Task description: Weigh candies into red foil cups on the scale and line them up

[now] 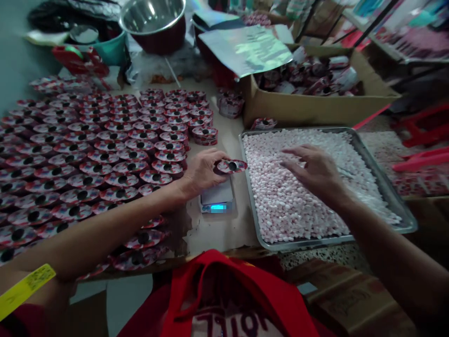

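My left hand (204, 169) grips one small oval container (232, 166) with red and white printing and a dark round hole in its top. It is held at the far end of a small digital scale (216, 195) with a lit blue display; whether it touches the scale I cannot tell. Over a metal tray (257, 234) of small whitish-pink pellets (291, 206) hovers my right hand (312, 166), its fingers stretched out and apart. Nothing shows in that hand. Many matching oval containers (121, 179) stand upright in close rows to the left.
Behind the tray, a cardboard box (315, 105) holds a heap of similar containers, with shiny sheets (249, 47) lying over its left corner. A steel bowl (154, 28) and a teal basin (108, 49) stand at the back. Red plastic pieces (424, 159) lie at right.
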